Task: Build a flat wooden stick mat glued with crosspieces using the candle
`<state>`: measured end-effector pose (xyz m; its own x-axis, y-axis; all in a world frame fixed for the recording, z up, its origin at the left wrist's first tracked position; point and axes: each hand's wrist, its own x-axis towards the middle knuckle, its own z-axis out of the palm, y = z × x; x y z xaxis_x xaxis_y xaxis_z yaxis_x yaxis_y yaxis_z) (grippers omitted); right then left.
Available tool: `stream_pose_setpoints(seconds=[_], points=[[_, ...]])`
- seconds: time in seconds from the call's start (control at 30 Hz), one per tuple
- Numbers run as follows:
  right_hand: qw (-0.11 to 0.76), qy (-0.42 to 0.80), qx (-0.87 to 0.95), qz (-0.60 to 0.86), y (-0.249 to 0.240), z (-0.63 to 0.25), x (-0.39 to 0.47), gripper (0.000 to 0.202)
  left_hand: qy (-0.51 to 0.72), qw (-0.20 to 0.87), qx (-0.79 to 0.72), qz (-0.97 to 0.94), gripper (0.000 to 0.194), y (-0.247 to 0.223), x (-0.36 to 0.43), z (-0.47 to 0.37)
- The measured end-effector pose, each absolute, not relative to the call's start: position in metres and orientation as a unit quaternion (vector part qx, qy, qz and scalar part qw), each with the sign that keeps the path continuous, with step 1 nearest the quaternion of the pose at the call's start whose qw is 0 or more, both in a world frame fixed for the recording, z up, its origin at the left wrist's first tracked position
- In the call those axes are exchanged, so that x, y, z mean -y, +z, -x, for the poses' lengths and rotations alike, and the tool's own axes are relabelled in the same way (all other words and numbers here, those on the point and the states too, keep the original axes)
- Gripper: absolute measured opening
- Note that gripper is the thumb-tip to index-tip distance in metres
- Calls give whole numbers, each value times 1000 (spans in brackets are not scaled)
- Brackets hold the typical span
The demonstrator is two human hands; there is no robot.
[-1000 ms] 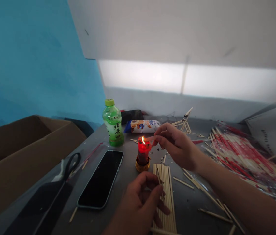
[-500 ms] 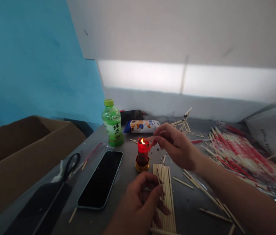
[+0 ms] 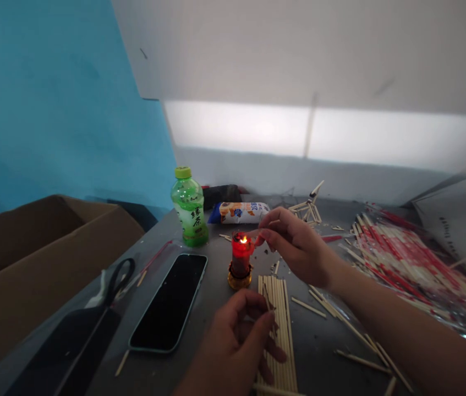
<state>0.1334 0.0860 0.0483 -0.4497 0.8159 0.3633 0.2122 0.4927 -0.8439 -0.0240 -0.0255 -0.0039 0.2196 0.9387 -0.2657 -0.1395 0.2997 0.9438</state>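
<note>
A red candle (image 3: 241,262) burns in a gold holder (image 3: 240,277) at the middle of the grey table. Just right of its flame is my right hand (image 3: 284,235), thumb and fingers pinched on a thin stick that reaches the candle's top. Nearer to me, my left hand (image 3: 243,335) has its thumb and forefinger closed on a thin, dark-tipped stick. That hand lies partly over a flat row of pale sticks (image 3: 286,335) placed side by side.
Left of the candle are a phone (image 3: 170,302), a green bottle (image 3: 189,212), scissors (image 3: 119,280) and a cardboard box (image 3: 51,269). Behind stand a snack packet (image 3: 239,213) and a small stick structure (image 3: 307,210). Bagged sticks (image 3: 410,258) and loose ones lie right.
The flame has become smaller and sits slightly further right on the candle. Both hands have stayed almost in place.
</note>
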Motion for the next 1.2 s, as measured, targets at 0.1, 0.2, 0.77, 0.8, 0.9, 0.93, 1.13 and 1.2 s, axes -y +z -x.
stream_pose_setpoints(seconds=[0.1, 0.2, 0.77, 0.8, 0.9, 0.93, 1.13, 1.2], points=[[406, 379, 763, 330, 48, -134, -86, 5, 413, 653, -471, -426, 30, -6, 26, 23], [407, 388, 761, 325, 47, -134, -87, 4, 417, 657, -465, -422, 32, -8, 27, 23], [403, 389, 760, 330, 46, -132, -88, 5, 409, 649, -469, -438, 25, -6, 25, 23], [402, 388, 760, 331, 46, -132, -88, 5, 411, 648, -470, -436, 24, -5, 25, 23], [403, 389, 760, 329, 47, -133, -87, 4, 411, 648, -472, -434, 25, -5, 25, 23], [403, 389, 760, 331, 47, -133, -87, 4, 409, 650, -471, -435, 25, -6, 25, 23], [403, 387, 761, 330, 48, -132, -85, 4, 411, 649, -469, -436, 24, -6, 26, 23], [405, 391, 759, 328, 49, -132, -85, 4, 412, 648, -467, -438, 24, -6, 26, 23]])
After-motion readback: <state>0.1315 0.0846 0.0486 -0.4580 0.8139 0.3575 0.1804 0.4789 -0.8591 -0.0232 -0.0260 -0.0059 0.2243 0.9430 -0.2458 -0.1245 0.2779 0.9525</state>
